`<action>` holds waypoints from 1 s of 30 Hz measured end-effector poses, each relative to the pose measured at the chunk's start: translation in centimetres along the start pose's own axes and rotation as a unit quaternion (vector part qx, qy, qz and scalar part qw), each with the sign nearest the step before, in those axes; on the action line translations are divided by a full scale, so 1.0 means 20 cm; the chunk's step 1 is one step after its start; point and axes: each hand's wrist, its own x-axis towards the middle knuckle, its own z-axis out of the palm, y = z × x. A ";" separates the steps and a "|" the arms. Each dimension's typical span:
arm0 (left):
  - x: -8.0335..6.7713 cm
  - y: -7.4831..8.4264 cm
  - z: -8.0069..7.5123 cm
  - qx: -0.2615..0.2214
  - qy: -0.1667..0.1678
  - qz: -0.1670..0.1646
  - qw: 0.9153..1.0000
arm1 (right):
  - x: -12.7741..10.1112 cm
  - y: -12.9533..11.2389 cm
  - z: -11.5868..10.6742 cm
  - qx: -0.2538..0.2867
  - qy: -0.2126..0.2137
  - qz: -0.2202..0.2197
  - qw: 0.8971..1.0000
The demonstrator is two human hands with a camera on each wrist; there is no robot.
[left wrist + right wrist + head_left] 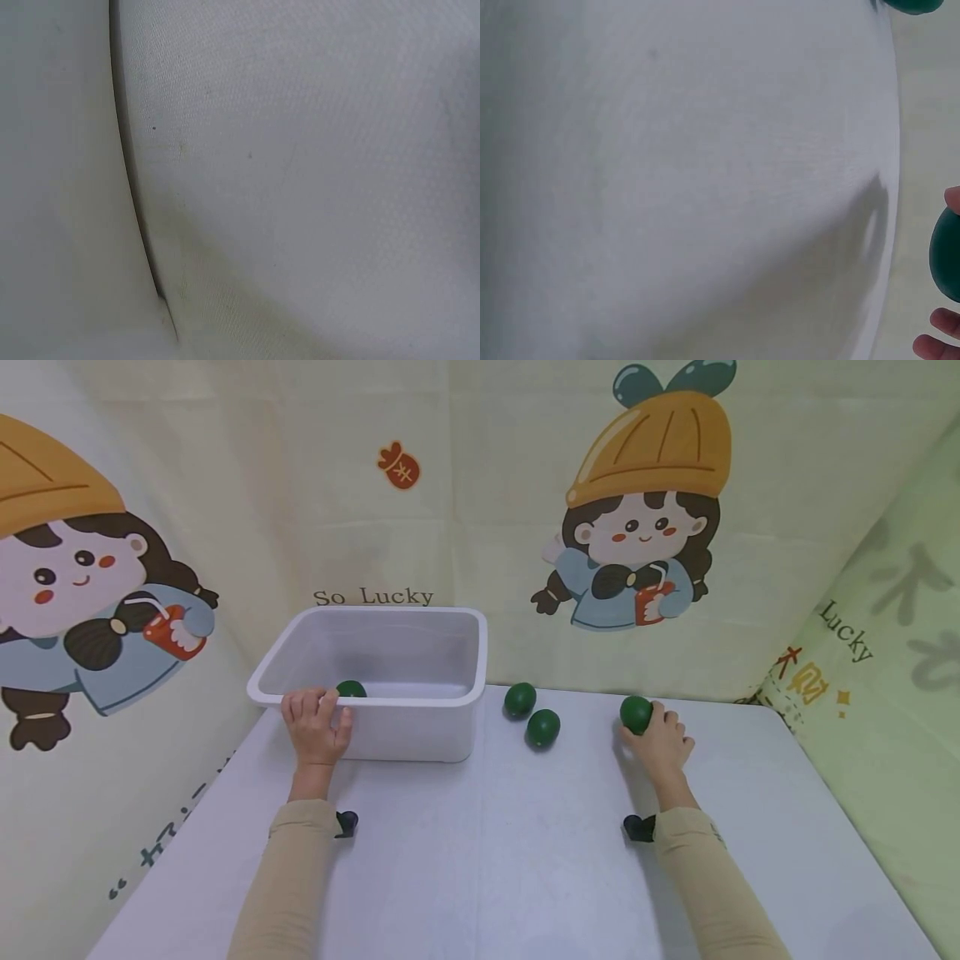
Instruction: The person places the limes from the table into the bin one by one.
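Observation:
With its fingers hooked over the near rim, my left hand (315, 727) grips the front left of a white plastic bin (405, 731). My right hand (662, 745) holds a dark green oval fruit (636, 715) between thumb and fingers at the right of the table. In the right wrist view, that same fruit (946, 259) appears at the right edge among fingertips. Two more green fruits (520, 700) (543, 728) lie close together just right of the bin. Inside the bin, another green fruit (351, 689) shows partly above the near rim.
A white cloth covers the table (525, 860). Behind it hangs a pale patterned curtain (495, 527) with cartoon figures, close to the bin's back. Another curtain (900, 710) borders the right side. Dark wrist-worn pieces (639, 828) stick out beside both sleeves.

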 end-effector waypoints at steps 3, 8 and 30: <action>0.00 0.00 0.00 0.000 0.000 -0.001 1.000 | 0.00 -0.02 0.00 -0.006 0.013 -0.004 1.000; 0.00 0.00 0.00 -0.001 -0.002 0.001 1.000 | 0.01 -0.07 -0.02 -0.007 0.029 -0.010 1.000; 0.02 -0.01 0.01 -0.008 0.003 0.002 1.000 | 0.01 -0.31 -0.14 0.007 0.056 -0.059 0.997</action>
